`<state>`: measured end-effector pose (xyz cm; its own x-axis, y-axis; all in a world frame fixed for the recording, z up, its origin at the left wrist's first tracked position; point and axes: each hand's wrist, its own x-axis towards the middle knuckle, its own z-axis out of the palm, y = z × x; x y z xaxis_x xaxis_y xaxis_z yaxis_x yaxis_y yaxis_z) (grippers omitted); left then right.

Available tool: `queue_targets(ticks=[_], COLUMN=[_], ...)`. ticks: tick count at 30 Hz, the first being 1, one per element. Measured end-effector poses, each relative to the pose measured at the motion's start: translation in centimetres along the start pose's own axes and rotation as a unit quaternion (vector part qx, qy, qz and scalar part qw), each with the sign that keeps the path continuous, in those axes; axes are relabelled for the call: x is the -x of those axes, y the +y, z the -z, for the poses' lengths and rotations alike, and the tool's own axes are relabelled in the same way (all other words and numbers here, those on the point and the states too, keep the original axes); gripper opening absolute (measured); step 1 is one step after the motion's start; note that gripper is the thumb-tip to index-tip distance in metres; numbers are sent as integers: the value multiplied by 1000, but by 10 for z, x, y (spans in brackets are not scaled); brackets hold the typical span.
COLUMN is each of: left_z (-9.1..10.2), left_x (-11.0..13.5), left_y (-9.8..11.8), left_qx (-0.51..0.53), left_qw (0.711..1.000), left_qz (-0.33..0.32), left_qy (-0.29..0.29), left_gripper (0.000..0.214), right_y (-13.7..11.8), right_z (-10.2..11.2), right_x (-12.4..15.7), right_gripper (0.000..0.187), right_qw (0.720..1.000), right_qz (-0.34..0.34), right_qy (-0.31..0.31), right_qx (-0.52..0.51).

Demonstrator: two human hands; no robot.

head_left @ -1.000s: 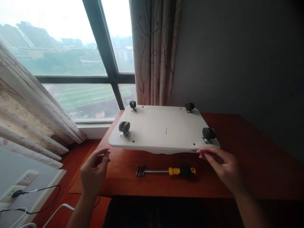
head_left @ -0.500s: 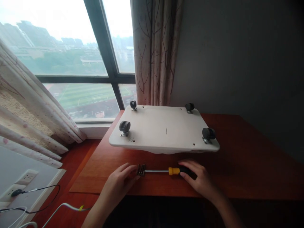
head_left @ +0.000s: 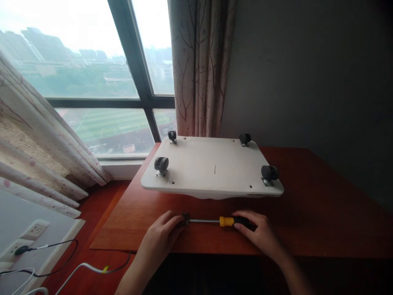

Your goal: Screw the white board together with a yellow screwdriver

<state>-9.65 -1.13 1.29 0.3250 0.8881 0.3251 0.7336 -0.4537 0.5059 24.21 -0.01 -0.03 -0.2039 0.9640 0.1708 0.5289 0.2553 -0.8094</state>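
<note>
The red-brown wooden desk (head_left: 307, 213) carries a white board (head_left: 211, 168), which lies flat toward the back with a black caster (head_left: 161, 163) standing up at each of its four corners. In front of the board a screwdriver (head_left: 215, 221) lies parallel to the near edge. A small bunch of screws (head_left: 185, 218) sits at its tip.

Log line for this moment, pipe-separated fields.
left hand: touching screws | right hand: on screwdriver handle | white board: casters up, on table, untouched
</note>
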Motion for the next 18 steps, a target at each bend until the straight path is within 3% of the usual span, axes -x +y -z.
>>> queue_targets(ticks=[10, 18], left_z=[-6, -8], left_x=[-6, -7], left_y=[2, 6], left_qx=[-53, -111], left_qw=[998, 992], left_qz=[-20, -47], left_qy=[7, 49], left_gripper=[19, 19], right_y=[7, 6], right_z=[4, 6], right_x=[6, 7], right_gripper=[30, 31], right_qw=[995, 991], right_qz=[-58, -68], right_qy=[26, 64], right_qx=[-73, -98])
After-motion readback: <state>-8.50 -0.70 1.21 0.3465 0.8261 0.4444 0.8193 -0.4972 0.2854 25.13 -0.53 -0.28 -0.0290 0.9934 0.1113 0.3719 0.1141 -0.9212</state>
